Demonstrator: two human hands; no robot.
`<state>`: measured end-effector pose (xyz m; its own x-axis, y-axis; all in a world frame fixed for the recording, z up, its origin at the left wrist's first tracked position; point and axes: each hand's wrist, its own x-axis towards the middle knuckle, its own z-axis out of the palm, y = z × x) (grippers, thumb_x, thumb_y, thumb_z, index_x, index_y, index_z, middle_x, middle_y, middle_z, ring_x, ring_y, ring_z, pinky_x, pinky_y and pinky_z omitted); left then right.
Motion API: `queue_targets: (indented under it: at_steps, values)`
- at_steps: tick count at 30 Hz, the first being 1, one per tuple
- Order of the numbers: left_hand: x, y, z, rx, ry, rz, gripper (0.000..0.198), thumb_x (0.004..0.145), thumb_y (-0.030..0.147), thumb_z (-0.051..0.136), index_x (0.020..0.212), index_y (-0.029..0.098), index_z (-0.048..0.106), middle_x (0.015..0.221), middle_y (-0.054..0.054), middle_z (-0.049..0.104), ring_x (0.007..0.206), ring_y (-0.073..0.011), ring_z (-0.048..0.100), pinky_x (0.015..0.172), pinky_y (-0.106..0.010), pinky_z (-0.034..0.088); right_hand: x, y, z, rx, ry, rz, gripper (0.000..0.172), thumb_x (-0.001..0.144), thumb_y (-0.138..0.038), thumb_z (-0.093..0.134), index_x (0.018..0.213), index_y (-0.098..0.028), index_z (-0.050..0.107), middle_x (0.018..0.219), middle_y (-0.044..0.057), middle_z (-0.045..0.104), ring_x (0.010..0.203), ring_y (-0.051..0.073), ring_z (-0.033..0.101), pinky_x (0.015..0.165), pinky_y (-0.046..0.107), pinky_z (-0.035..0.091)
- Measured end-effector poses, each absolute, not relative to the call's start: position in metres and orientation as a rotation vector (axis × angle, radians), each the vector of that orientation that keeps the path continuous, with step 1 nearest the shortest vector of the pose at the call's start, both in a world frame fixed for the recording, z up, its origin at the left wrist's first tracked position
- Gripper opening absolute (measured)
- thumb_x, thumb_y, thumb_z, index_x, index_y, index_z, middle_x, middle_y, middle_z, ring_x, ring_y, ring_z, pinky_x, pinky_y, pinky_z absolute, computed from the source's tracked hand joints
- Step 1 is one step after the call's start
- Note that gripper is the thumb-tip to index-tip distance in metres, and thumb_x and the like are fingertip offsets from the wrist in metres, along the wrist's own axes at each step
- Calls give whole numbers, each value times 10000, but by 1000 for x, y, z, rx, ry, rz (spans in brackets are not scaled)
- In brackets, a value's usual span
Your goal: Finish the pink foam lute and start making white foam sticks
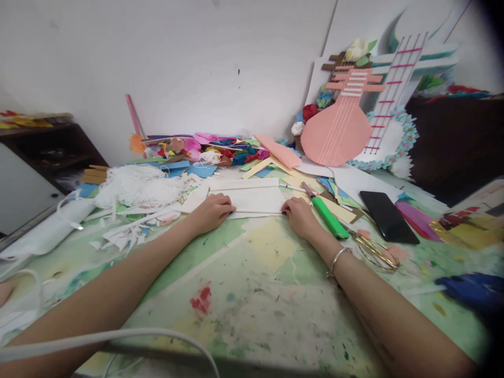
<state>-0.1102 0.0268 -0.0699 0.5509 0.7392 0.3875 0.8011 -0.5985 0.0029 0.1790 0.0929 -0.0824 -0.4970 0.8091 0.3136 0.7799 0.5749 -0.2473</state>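
A white sheet of paper (254,198) lies on the table in front of me, with a folded strip along its far side and a fold line at its near edge. At its near left corner, my left hand (212,212) pinches the edge between thumb and fingers. The opposite near corner is gripped by my right hand (300,214), whose wrist wears a silver bangle. Just right of that hand are a green-handled cutter knife (329,217) and gold-handled scissors (376,250). A thin white pen (292,187) lies behind the right hand.
A black phone (389,216) lies to the right, near a blurred blue object (474,291). Shredded white paper (137,189) is heaped at left. A pink paper lute (337,128) leans at the back. A white cable (157,332) crosses the near left.
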Motion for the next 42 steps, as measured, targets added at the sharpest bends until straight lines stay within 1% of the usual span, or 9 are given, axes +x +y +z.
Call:
queue_targets:
  at_steps: [7,11,17,23,27,32,35,38,42]
  values:
    - [-106,28,-68,-2524,-1198,-323,321,945,193,352,910,143,668,868,-110,619,847,-202,512,780,-347,391,179,87,-81,-1290,-2450,29,205,850,-56,436,865,-166,608,971,106,616,946,248,467,774,344,319]
    - [-104,27,-68,-2480,-1178,-289,311,939,179,354,875,128,653,857,-118,608,853,-211,499,779,-352,395,180,82,-80,-1290,-2450,9,216,848,-41,422,864,-169,595,980,111,608,959,257,461,749,347,310]
    - [-104,24,-69,-2568,-1267,-497,274,925,201,380,873,156,646,884,-105,609,853,-199,519,783,-339,414,181,80,-81,-1274,-2449,39,238,804,-1,430,833,-169,596,929,94,621,943,237,476,764,327,319]
    - [-106,26,-72,-2643,-1561,-812,205,855,125,399,862,178,597,838,-61,615,827,-184,549,760,-309,439,180,83,-82,-1280,-2414,105,261,774,14,433,817,-173,610,892,71,643,913,214,502,766,310,329]
    - [-107,29,-72,-2651,-1648,-847,204,816,108,398,815,181,588,797,-29,608,762,-156,564,719,-273,444,180,84,-79,-1299,-2371,142,262,754,13,446,820,-175,616,854,60,652,875,203,523,752,296,336]
    - [-107,32,-72,-2599,-1734,-860,221,783,111,408,787,173,620,815,-46,590,745,-162,561,713,-288,439,180,84,-76,-1311,-2314,178,220,756,-12,473,821,-171,611,805,46,646,789,180,541,696,269,345]
    - [-105,33,-71,-2568,-1794,-864,195,749,118,443,776,178,626,766,-31,594,690,-157,549,658,-278,434,181,84,-75,-1294,-2300,182,215,738,-10,487,785,-169,623,795,49,642,774,180,537,685,266,348]
    - [-104,31,-71,-2551,-1826,-891,183,736,130,460,795,182,625,727,-11,596,640,-143,533,602,-254,428,181,82,-74,-1245,-2302,173,266,734,13,473,785,-180,649,799,45,647,807,188,534,717,276,355]
    - [-107,28,-71,-2594,-1720,-953,215,754,121,447,783,182,651,791,-28,603,689,-136,552,661,-255,448,183,80,-72,-1140,-2336,152,288,753,6,489,756,-192,698,812,52,661,855,203,522,774,298,365]
